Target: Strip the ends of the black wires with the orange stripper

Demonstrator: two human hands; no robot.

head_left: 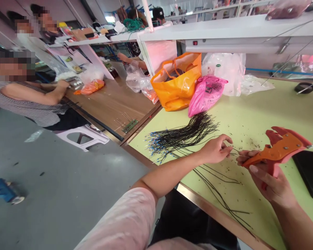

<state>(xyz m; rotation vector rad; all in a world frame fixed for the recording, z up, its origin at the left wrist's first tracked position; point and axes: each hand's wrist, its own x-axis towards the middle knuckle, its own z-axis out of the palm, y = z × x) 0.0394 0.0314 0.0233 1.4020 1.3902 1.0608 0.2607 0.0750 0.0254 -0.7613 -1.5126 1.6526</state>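
Note:
My right hand (272, 180) is wrapped round an orange and red wire stripper (281, 146), its head pointing up and to the right. Between thumb and fingers my left hand (219, 149) pinches a thin black wire (234, 150), whose end reaches toward the fingertips of my right hand. Beyond my left forearm lies a thick bundle of black wires (190, 128) with blue and metal tips at its left end. A few loose black wires (219, 194) run across the table below my left wrist. Small dark scraps are scattered around both hands.
A dark phone (310, 173) lies right of my right hand on the green tabletop (250, 114). Behind the bundle stand an orange bag (177, 83), a pink bag (207, 93) and clear plastic bags (224, 73). A seated person (28, 93) works at the brown table on the left.

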